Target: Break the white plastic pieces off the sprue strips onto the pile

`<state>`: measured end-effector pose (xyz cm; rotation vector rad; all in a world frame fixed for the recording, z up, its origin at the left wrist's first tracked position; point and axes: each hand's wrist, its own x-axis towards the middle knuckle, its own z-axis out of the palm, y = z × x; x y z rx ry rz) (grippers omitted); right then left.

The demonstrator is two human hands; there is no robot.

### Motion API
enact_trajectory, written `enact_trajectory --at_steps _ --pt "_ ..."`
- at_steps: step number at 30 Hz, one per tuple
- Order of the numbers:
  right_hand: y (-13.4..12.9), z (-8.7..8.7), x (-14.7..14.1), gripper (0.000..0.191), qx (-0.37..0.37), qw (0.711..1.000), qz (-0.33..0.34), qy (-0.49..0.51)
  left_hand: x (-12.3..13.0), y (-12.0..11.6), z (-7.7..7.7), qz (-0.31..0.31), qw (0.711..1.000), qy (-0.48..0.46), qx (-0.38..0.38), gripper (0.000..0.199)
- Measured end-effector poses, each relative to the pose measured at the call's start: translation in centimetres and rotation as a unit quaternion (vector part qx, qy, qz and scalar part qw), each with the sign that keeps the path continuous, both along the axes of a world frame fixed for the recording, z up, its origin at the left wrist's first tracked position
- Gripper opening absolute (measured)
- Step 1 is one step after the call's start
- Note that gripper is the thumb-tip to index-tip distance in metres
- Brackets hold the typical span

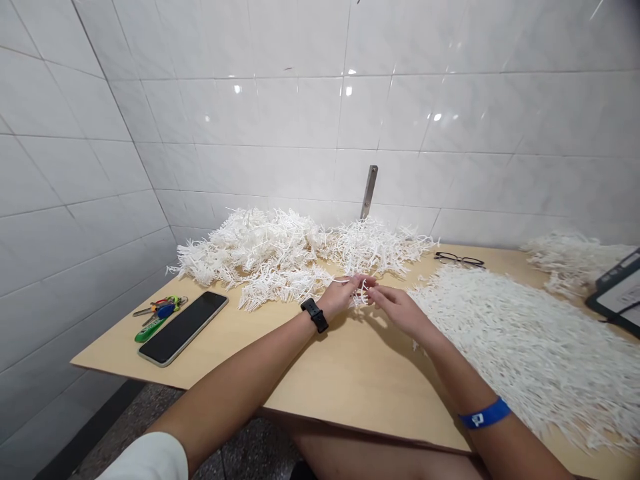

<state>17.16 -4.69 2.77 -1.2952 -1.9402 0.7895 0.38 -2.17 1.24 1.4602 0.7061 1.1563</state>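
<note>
Near the middle of the wooden table, my left hand (341,293), with a black watch on its wrist, is closed on a white branched plastic piece (364,288). Close by on the right, my right hand (395,305) has its thumb and fingers pinched at the same piece; a blue band is on that forearm. Behind my hands lie tangled heaps of white branched pieces (265,243). A wide spread of small loose white pieces (520,340) covers the table's right side.
A phone (184,328) and keys with a green strap (151,328) lie on the table (330,380) at left. Glasses (459,259) rest at the back right, near another white pile (575,257) and a dark-framed object (620,293). A metal bar (369,192) stands by the tiled wall.
</note>
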Motion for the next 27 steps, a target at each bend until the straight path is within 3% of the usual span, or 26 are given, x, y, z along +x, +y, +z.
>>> enact_trajectory --at_steps 3,9,16,21,27 --pt "-0.3 -0.2 -0.9 0.041 -0.015 0.999 0.04 0.017 0.2 -0.2 0.0 -0.02 1.0 0.015 0.001 0.054" --pt "-0.9 0.3 -1.3 0.048 -0.017 0.997 0.07 0.035 0.6 -0.3 -0.4 -0.002 0.999 -0.012 -0.048 0.057" --pt "-0.7 0.5 -0.7 0.052 -0.009 0.995 0.093 0.022 1.1 -0.1 -0.9 -0.076 0.981 -0.123 -0.128 0.049" --pt "-0.9 0.9 -0.4 0.054 0.026 0.995 0.097 0.01 0.9 0.1 -1.4 -0.164 0.96 -0.164 -0.158 0.049" --pt "-0.8 1.1 0.1 0.052 0.005 0.992 0.121 0.023 0.9 0.8 -2.0 -0.116 0.947 -0.178 -0.241 0.037"
